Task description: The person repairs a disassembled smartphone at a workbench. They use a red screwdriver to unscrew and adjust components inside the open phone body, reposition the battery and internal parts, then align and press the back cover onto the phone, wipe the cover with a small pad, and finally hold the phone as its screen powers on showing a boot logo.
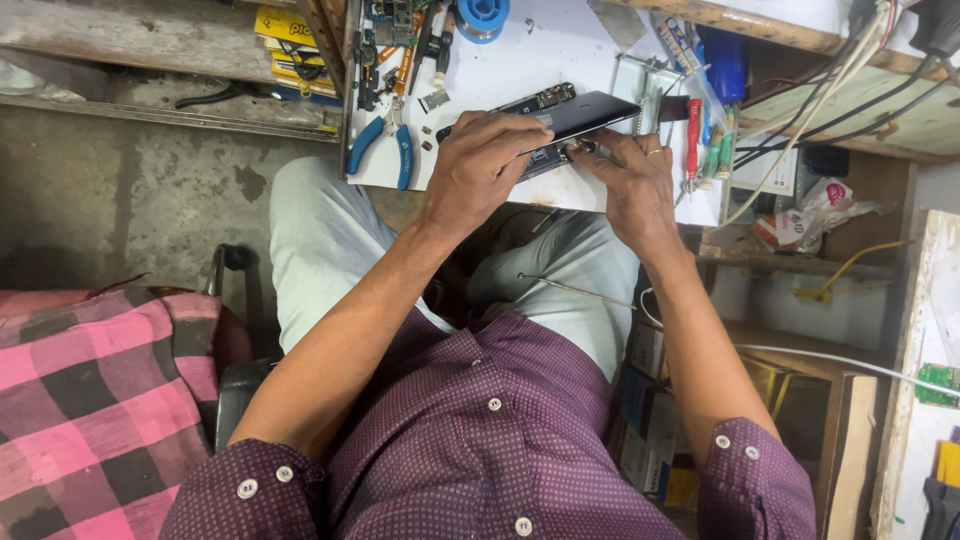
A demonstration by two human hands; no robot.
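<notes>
A dark opened phone [560, 118] lies on the white worktop [520, 60], its black screen panel lifted along the right side above the body with the exposed circuit board. My left hand [480, 165] rests over the phone's near end and grips it. My right hand [630, 185] touches the phone's right edge and pinches a thin metal tool [592, 150] against it; a ring shows on one finger.
Blue-handled pliers [385, 145] lie at the worktop's left. Small parts, tweezers and a solder spool [483, 15] sit at the back. Screwdrivers [693, 140] and white cables [800, 120] lie at the right. A pink checked cloth [90, 400] lies at bottom left.
</notes>
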